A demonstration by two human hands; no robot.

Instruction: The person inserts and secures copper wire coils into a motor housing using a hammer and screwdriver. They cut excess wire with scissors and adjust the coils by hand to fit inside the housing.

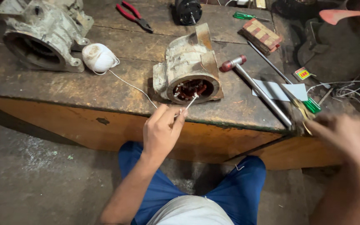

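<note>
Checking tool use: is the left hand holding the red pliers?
No, the red pliers lie untouched at the bench's far side; the left hand pinches white string.

There is one view only, from a camera worn on the person's head. It looks steeply down and forward over the seated person's blue-trousered knees [238, 183] at the bottom edge, across the front edge of the wooden desk [105, 89] to the desk's far side along the top. It sits close, within arm's reach: both forearms enter from below, and the left hand [162, 132] falls near the centre. The concrete floor [34, 175] fills the lower left. No second view shares the scene.
</note>
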